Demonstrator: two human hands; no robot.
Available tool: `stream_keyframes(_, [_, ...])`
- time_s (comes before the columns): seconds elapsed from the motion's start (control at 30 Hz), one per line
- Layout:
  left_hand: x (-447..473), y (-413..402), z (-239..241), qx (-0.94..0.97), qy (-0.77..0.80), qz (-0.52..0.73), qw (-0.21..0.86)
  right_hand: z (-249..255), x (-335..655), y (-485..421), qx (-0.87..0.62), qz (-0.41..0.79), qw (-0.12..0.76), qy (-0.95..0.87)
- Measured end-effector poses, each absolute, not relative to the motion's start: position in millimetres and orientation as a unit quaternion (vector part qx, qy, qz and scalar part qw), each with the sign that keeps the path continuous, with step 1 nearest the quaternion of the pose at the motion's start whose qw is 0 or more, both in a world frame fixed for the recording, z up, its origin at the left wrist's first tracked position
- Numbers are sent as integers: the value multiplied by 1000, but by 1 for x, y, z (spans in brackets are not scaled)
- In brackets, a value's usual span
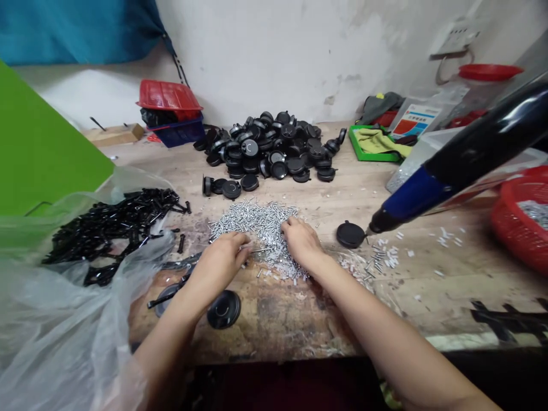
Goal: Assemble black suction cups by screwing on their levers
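Note:
My left hand [222, 257] is closed at the left edge of a pile of small silver screws [252, 217]. A thin metal rod [263, 249] juts from its fingers toward the right; its other end is hidden. My right hand [302, 242] reaches into the right side of the pile, fingers bent and pressed together at the screws. What they pinch, if anything, cannot be made out. Below my left wrist lies a round black part [223, 309]. A black and blue power screwdriver [411, 197] slants in from the right, its tip beside a black disc [350, 234].
A heap of round black parts [274, 148] sits at the back. Clear plastic bags with black bolt-like pieces [111, 228] lie left. White small pieces [389, 257] are scattered right. A red basket [520, 222], a green tray [363, 151] and stacked baskets [169, 97] stand around.

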State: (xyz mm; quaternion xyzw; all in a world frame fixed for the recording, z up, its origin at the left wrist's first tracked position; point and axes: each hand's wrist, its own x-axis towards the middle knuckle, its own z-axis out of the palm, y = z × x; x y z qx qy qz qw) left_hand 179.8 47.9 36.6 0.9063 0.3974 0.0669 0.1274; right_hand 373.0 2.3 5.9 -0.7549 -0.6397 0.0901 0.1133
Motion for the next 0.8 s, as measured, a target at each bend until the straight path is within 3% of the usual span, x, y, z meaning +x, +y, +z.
stream_keyframes(0.57, [166, 53, 22, 896, 408, 60, 168, -9, 396, -4, -700, 120, 139, -690])
stream_keyframes(0.7, [127, 65, 35, 853, 518, 32, 48, 0, 403, -25, -750, 36, 136, -647])
stream_keyframes(0.8, [99, 78, 39, 819, 573, -33, -6, 3, 410, -40, -808, -20, 78, -583])
